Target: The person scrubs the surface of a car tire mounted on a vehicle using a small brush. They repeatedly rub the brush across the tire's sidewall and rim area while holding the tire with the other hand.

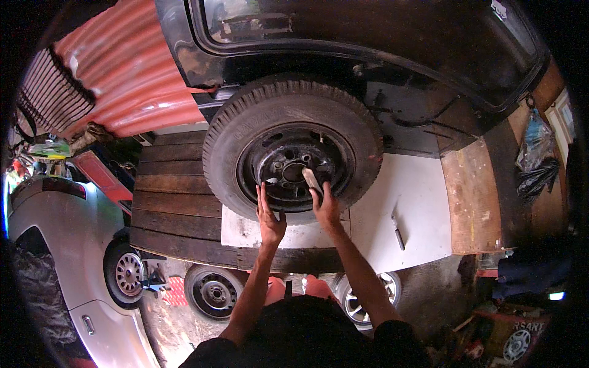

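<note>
A large black tyre on a dark steel rim takes up the middle of the head view, on the wooden bench. At the rim's lower right, my right hand is closed around a short brush-like tool with a pale body and a dark side; its exact kind is hard to make out. My left hand is over the tyre's lower edge, fingers stretched upward against the wheel, holding nothing. To the right, a dark-handled hand tool with a thin metal end lies on the white board.
Dark planks form the bench top's left side. A black vehicle body panel rises behind the tyre. Below the bench are a steel wheel and an alloy wheel. A silver car stands left; plastic bags hang right.
</note>
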Available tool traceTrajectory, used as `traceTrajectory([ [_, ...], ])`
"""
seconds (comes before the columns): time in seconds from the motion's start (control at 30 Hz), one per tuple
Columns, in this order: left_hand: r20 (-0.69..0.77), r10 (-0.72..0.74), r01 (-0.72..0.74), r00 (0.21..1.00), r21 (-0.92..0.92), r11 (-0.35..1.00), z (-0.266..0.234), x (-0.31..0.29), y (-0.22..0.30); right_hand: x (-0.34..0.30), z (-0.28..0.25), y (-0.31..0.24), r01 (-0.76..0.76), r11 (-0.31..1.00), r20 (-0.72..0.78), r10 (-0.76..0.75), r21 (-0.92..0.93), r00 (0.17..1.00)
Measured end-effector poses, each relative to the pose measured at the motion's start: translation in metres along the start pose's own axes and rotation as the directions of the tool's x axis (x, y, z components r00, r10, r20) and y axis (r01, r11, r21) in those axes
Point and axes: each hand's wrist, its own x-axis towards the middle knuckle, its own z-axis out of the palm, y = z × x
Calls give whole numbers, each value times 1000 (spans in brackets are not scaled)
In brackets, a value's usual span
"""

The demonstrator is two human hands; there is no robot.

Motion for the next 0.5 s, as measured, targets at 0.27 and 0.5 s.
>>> traceTrajectory([
  [0.27,-19,63,-64,998,-41,997,-12,4,-16,30,-30,-7,12,992,-156,8,129,988],
  [0.5,-6,-54,53,999,-122,991,1,7,-10,19,-45,13,211,977,-285,-206,-12,936],
])
